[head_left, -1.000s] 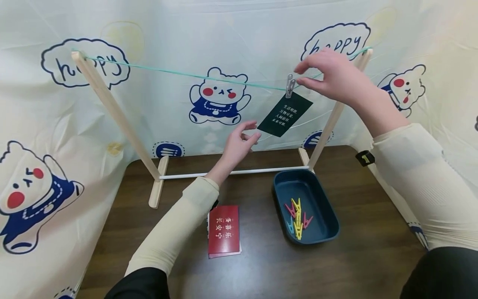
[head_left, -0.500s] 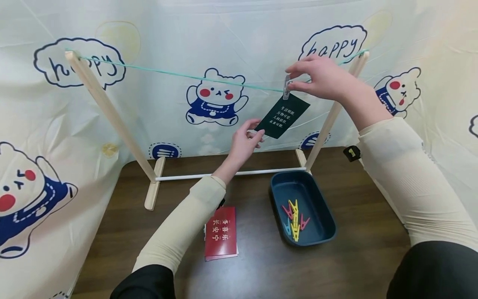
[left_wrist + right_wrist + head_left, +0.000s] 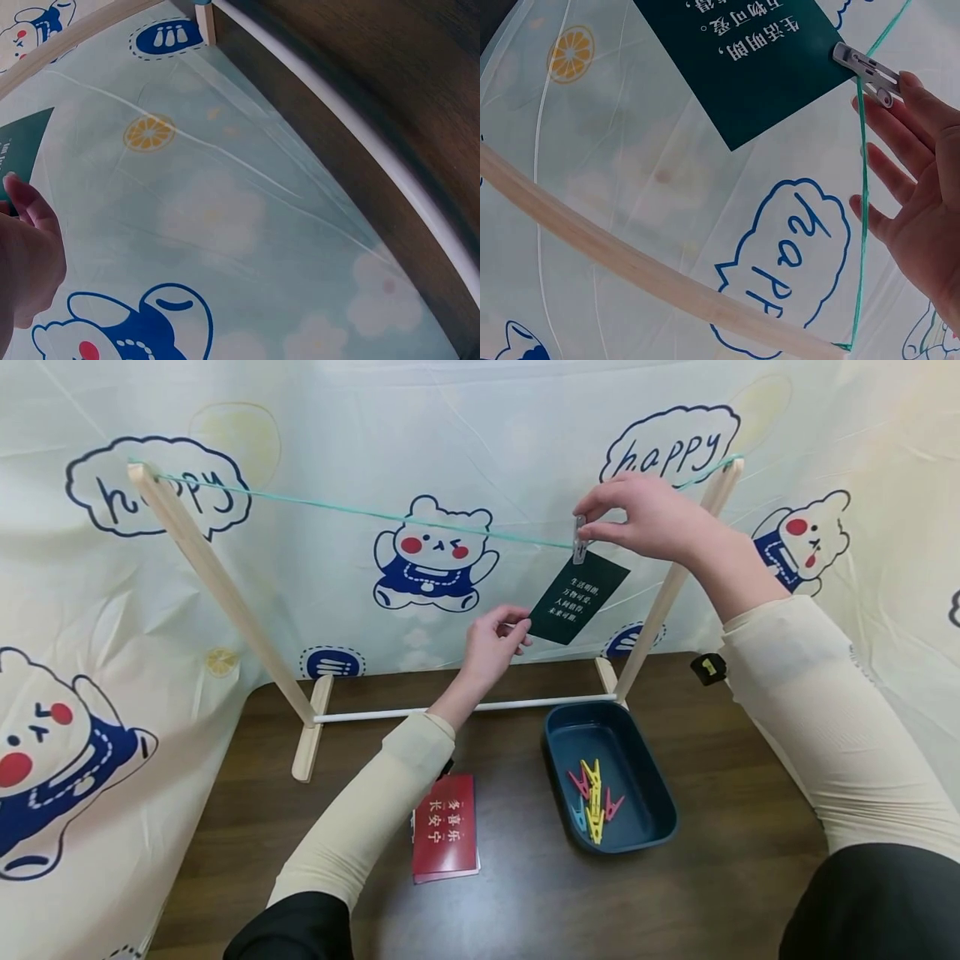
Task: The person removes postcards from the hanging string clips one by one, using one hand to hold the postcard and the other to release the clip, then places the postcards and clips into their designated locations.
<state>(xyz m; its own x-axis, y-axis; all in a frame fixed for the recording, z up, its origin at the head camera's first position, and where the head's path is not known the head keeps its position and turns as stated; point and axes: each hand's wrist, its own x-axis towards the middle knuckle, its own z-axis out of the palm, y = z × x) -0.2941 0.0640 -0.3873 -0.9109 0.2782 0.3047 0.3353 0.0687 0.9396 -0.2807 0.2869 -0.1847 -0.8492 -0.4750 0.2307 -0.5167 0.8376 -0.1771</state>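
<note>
A dark green card with white writing hangs tilted from a green cord by a grey clothespin. My right hand pinches the clothespin's upper end between thumb and fingers. In the right wrist view the clothespin bites one corner of the card, with the cord crossing right at it. My left hand pinches the card's lower left corner. Only part of that hand and of the card shows in the left wrist view.
Two wooden posts carry the cord, joined low down by a white rod. A blue tray with several pink, yellow and blue clothespins stands at the right. Red cards lie stacked on the brown table. Behind hangs a bear-print cloth.
My right fingers have closed onto the clothespin from just beside it. The left hand has come up to the card's corner and taken hold; the card has shifted slightly.
</note>
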